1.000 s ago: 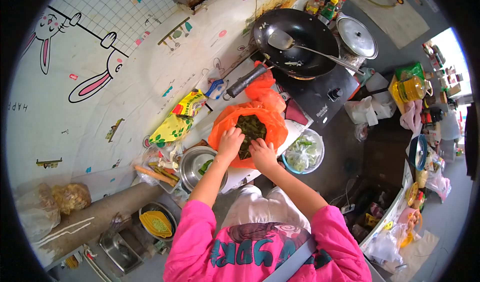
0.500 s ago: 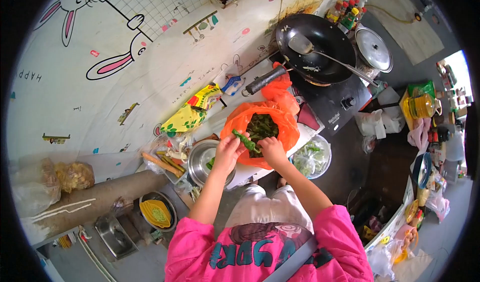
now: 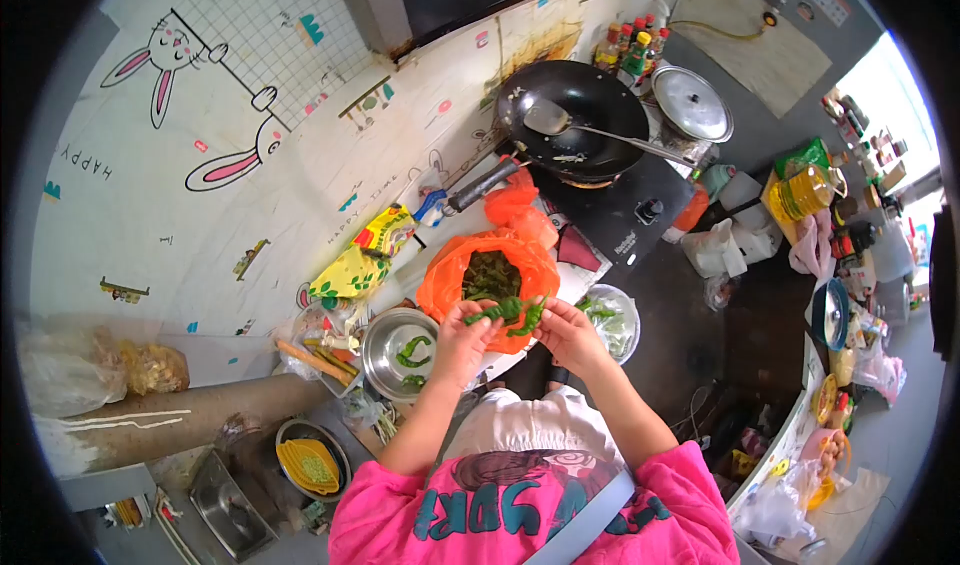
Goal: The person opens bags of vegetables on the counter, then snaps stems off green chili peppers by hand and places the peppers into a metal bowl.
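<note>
Over the front of an orange plastic bag, my left hand pinches a curved green pepper. Close beside it, my right hand has its fingers closed on another green pepper. The two peppers nearly meet between my hands; I cannot tell whether they touch. Dark green peppers fill the open bag. To the left of my left hand stands a steel bowl with a few green peppers inside.
Behind the bag, a black wok with a metal spatula sits on a cooktop. A lidded pot and sauce bottles stand beyond. A tub of greens is at right, a yellow packet at left.
My right hand has come out of the bag with a green pepper. Both hands are now raised close together in front of the bag. The whole view has shifted.
</note>
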The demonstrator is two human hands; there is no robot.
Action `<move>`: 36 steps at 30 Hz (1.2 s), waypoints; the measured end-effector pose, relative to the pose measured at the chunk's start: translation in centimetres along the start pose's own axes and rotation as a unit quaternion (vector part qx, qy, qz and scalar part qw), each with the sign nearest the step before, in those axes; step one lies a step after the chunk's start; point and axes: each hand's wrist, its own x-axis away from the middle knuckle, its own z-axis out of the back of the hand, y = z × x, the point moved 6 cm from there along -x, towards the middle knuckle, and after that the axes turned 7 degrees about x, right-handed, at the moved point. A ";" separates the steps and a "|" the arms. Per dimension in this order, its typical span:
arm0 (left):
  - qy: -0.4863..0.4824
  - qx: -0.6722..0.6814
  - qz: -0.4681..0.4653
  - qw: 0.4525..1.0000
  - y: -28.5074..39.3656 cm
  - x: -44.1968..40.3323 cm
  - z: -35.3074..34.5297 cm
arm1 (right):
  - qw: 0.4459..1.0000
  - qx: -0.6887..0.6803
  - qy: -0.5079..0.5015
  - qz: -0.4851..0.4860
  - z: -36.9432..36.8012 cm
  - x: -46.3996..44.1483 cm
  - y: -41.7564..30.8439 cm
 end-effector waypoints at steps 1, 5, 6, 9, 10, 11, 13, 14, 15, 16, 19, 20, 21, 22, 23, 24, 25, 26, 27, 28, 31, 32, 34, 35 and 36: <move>-0.024 -0.041 -0.006 0.999 -0.8 0.2 -0.7 | 1.000 0.011 -0.001 0.009 0.1 0.3 0.0; -0.119 -0.331 -0.033 0.936 -2.3 0.9 -2.4 | 0.992 0.119 0.036 0.024 0.2 1.7 -0.9; -0.133 -0.354 -0.031 0.925 -2.8 1.0 -2.8 | 0.989 0.147 0.017 0.029 -0.3 2.0 -1.2; -0.144 -0.342 -0.034 0.928 -3.3 1.8 -3.6 | 0.965 0.252 0.033 0.065 -1.1 2.9 -2.2; -0.149 -0.316 -0.025 0.937 -3.3 1.8 -3.8 | 0.965 0.246 0.045 0.080 -0.7 2.8 -1.9; -0.153 -0.289 -0.015 0.945 -3.3 1.9 -4.1 | 0.964 0.248 0.045 0.084 -0.6 2.8 -1.6; -0.135 -0.329 -0.023 0.934 -3.1 2.1 -4.6 | 0.962 0.252 0.046 0.091 -0.5 2.9 -1.3; -0.128 -0.356 -0.020 0.926 -3.1 2.0 -4.1 | 0.964 0.247 0.052 0.085 -0.5 3.0 -1.3; -0.121 -0.382 -0.018 0.916 -3.1 2.0 -3.8 | 0.965 0.243 0.058 0.080 -0.7 3.2 -1.6; -0.119 -0.356 -0.008 0.927 -3.2 2.0 -3.9 | 0.966 0.239 0.064 0.074 -0.8 3.4 -1.7; -0.108 -0.299 0.017 0.948 -3.0 2.4 -4.5 | 0.962 0.247 0.070 0.088 -0.1 3.4 -1.7; -0.103 -0.294 0.025 0.950 -2.9 2.6 -4.8 | 0.965 0.237 0.068 0.087 0.2 3.2 -1.4; -0.100 -0.289 0.034 0.952 -3.1 2.7 -5.0 | 0.968 0.227 0.068 0.088 0.5 3.1 -1.1; -0.088 -0.284 0.044 0.954 -3.3 2.7 -4.9 | 0.970 0.217 0.070 0.089 0.8 3.1 -1.0; -0.077 -0.279 0.057 0.955 -3.6 2.8 -4.8 | 0.970 0.218 0.069 0.086 1.0 3.3 -1.1; -0.066 -0.275 0.073 0.956 -3.9 2.8 -4.6 | 0.970 0.217 0.069 0.082 0.8 3.5 -1.4; -0.077 -0.259 0.085 0.959 -4.6 2.5 -4.0 | 0.971 0.216 0.070 0.078 0.8 3.7 -1.4; -0.074 -0.251 0.101 0.960 -5.0 2.4 -3.8 | 0.974 0.200 0.075 0.079 1.1 3.8 -1.2; -0.069 -0.242 0.117 0.961 -5.5 2.4 -3.7 | 0.974 0.190 0.079 0.098 1.3 4.0 -1.2; -0.078 -0.242 0.125 0.959 -6.0 2.4 -4.0 | 0.971 0.190 0.094 0.107 1.7 4.3 -1.0; -0.040 -0.267 0.180 0.946 -7.9 2.3 -3.5 | 0.959 0.214 0.129 0.133 3.5 5.3 -1.0; -0.027 -0.277 0.182 0.943 -8.8 2.3 -3.3 | 0.951 0.236 0.144 0.142 4.1 5.8 -1.2; 0.002 -0.254 0.213 0.943 -10.7 2.4 -3.1 | 0.888 0.388 0.189 0.160 4.0 7.5 -3.4; 0.015 -0.243 0.227 0.943 -11.6 2.4 -3.1 | 0.846 0.450 0.195 0.210 4.4 8.0 -4.0; 0.015 -0.241 0.230 0.943 -12.3 2.3 -3.4 | 0.797 0.508 0.201 0.258 4.7 8.5 -4.5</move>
